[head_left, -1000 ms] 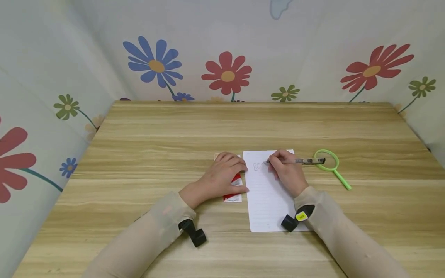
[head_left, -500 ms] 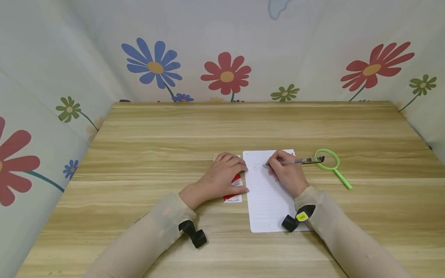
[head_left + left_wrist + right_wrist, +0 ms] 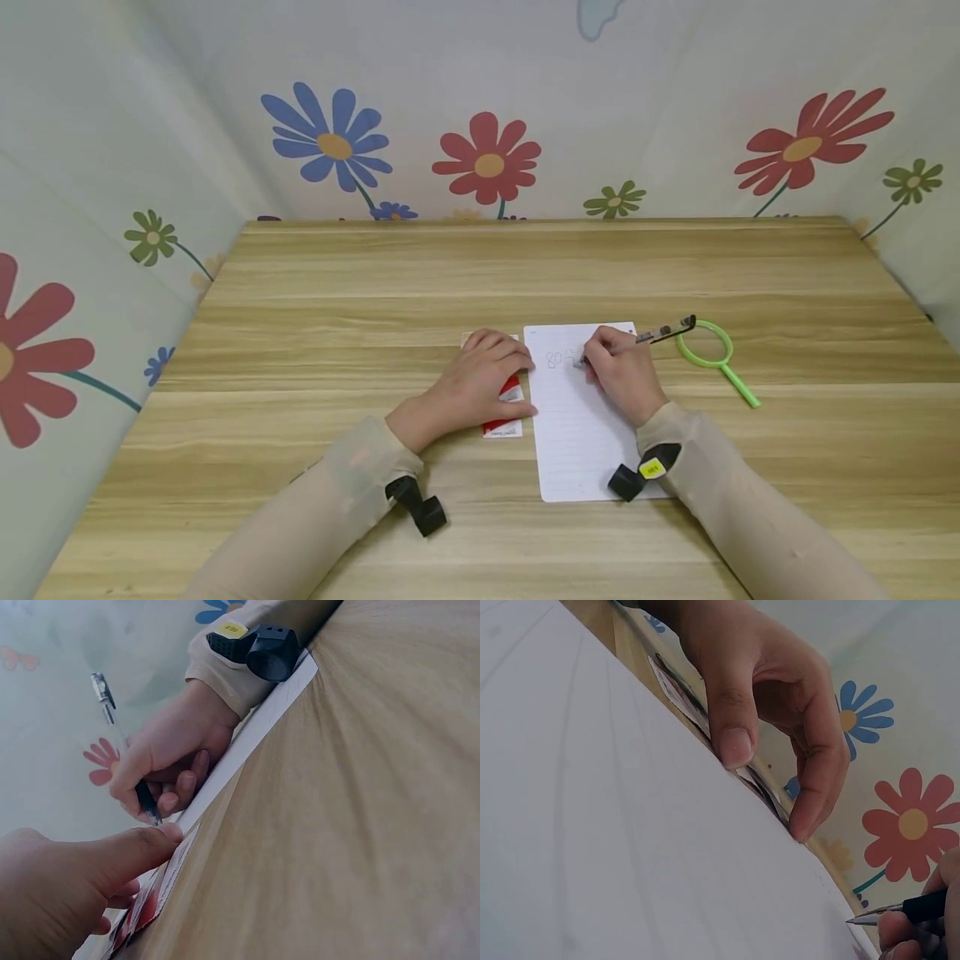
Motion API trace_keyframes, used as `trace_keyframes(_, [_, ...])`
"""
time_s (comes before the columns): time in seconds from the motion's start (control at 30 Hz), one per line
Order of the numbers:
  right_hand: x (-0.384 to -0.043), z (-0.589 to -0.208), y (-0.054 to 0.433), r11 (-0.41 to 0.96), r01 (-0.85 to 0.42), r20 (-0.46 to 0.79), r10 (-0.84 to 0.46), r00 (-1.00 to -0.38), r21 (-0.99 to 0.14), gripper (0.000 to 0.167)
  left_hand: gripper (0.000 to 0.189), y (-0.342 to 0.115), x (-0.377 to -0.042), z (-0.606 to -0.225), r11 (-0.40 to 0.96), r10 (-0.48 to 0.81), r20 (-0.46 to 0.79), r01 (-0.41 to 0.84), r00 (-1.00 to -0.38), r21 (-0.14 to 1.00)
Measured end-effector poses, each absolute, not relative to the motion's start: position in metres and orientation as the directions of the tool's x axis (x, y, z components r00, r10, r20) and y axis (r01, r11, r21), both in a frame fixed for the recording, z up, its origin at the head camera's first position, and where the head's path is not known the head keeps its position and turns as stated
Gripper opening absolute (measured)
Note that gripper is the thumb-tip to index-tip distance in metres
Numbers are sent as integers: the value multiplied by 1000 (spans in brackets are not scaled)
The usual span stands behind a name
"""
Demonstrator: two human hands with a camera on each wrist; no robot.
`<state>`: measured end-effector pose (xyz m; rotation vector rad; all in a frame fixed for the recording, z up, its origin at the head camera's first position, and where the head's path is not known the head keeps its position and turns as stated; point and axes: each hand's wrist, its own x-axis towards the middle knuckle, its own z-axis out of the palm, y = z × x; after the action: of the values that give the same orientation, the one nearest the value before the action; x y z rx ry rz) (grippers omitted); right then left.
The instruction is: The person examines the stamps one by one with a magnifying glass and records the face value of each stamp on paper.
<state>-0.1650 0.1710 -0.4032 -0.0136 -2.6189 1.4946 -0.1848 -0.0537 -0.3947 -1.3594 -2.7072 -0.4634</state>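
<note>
**Pen (image 3: 666, 331) at the paper (image 3: 581, 446), left hand (image 3: 472, 379) at its edge**

The right hand (image 3: 626, 375) pinches the pen between thumb and fingers, its other fingers curled beneath. The pen slants, its tip at the upper part of the paper, just right of a faint "80" (image 3: 553, 359); whether it touches cannot be told. The left hand arches over a red-and-white card (image 3: 502, 428), thumb spread apart from the bent fingers, with thumb and fingertips at the paper's left edge. Right of the paper, a green magnifier (image 3: 738, 386) lies on the wooden table (image 3: 360, 283).
</note>
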Motion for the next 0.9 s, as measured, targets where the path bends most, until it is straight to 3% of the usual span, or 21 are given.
trace_keyframes(0.37, [-165,-403,170,526,-95,126,23,-992,-845,18,51,-54,-185,-396,555,770,218,798,-600,234])
trace_keyframes(0.67, [-166,-400,170,307,-56,84,77,-993,-950,20,51,-54,-184,-396,559,767,216,794,-604,238])
trace_keyframes(0.9, [-164,-380,177,312,-24,27,6,-1000,-950,17,51,-53,-184,-396,560,768,209,794,-605,237])
